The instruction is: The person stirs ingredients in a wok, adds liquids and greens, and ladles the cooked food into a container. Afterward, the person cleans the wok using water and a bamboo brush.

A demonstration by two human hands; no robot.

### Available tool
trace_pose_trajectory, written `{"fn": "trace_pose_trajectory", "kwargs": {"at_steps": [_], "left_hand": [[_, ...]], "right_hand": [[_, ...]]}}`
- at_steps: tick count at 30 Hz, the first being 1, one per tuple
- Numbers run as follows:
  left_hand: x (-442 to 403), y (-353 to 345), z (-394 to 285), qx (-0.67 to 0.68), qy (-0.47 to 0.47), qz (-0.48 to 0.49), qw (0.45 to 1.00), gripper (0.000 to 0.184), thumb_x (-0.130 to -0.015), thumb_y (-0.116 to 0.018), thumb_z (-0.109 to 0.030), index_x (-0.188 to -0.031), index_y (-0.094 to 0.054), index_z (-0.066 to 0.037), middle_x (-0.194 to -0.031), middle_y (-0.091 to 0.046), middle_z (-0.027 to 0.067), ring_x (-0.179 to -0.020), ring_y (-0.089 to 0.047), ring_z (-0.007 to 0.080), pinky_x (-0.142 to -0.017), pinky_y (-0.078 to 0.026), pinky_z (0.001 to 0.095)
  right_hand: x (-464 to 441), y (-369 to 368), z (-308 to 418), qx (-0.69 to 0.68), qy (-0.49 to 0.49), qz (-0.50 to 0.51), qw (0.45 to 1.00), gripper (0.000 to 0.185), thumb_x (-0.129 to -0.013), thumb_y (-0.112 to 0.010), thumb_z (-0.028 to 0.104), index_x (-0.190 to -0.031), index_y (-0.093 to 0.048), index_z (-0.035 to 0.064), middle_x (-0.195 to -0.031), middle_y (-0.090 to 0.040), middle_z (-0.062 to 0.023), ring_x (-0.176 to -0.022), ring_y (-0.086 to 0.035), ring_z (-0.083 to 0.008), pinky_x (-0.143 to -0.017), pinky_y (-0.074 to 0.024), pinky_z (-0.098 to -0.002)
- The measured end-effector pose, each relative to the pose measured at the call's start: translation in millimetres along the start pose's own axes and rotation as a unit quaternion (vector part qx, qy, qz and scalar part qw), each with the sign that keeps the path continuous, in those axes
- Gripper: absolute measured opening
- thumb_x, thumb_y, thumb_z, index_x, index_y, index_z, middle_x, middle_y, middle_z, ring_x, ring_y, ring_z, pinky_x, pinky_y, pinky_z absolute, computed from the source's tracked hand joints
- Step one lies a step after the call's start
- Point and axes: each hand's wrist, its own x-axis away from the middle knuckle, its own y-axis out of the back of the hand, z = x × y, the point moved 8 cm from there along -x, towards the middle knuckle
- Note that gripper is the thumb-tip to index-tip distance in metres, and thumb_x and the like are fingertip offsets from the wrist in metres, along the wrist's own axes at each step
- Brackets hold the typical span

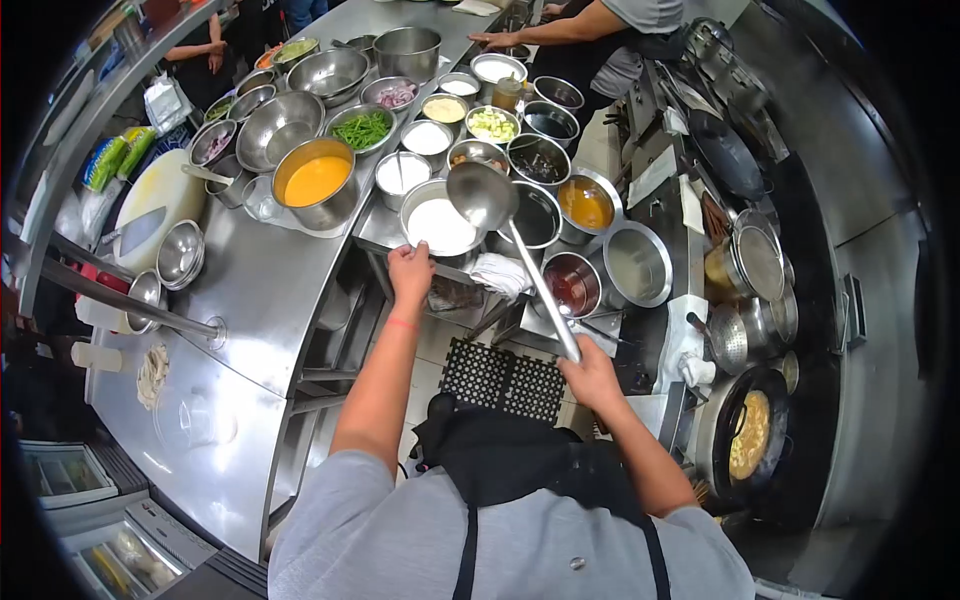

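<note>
My right hand is closed around the handle end of a long steel ladle. The ladle's round bowl hangs over the containers, above the right edge of a metal bowl filled with something white. At that bowl's near rim, my left hand has its fingers closed on the edge. Whether the white content is powder or liquid, I cannot tell. A folded white cloth lies just right of the bowl. Beyond the ladle are a container of dark liquid and a pot of amber liquid.
A pot of orange sauce and a bowl of chopped greens stand on the left counter. A knife rests on a round board. On the right, a wok holds yellowish food. Another person's arm reaches over the far counter.
</note>
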Motion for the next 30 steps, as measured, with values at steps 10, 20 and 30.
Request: {"fn": "trace_pose_trajectory", "kwargs": {"at_steps": [10,20,30], "left_hand": [[-12.9,-17.0,15.3,0.137,0.029,0.078,0.987,0.014,-0.095,-0.05,-0.008,-0.097,-0.041,0.003,-0.085,-0.052,0.0116,-0.063,-0.062,0.0196,-0.052,-0.058,0.0301],[-9.8,-15.5,12.0,0.147,0.027,0.095,0.984,0.014,-0.094,-0.051,-0.007,-0.092,-0.04,0.002,-0.086,-0.054,0.0143,-0.065,-0.062,0.022,-0.057,-0.06,0.0332],[-14.2,-21.3,17.4,0.151,0.041,0.115,0.981,0.016,-0.092,-0.051,-0.004,-0.098,-0.038,0.004,-0.088,-0.051,0.0138,-0.063,-0.064,0.0233,-0.053,-0.059,0.0319]], "right_hand": [[-28.1,-53.3,62.2,0.256,-0.031,0.062,0.964,0.023,-0.085,-0.049,0.007,-0.102,-0.038,-0.0043,-0.078,-0.06,-0.0341,-0.078,-0.061,-0.049,-0.072,-0.0484,-0.0549],[-21.8,-11.5,87.4,0.219,-0.06,0.155,0.961,0.029,-0.081,-0.053,0.009,-0.107,-0.045,-0.002,-0.091,-0.062,-0.0314,-0.088,-0.061,-0.0466,-0.08,-0.047,-0.0514],[-33.4,-44.9,94.8,0.265,-0.071,0.121,0.954,0.03,-0.08,-0.051,0.003,-0.106,-0.04,-0.0078,-0.089,-0.06,-0.0366,-0.089,-0.06,-0.0489,-0.082,-0.0479,-0.0511]]}}
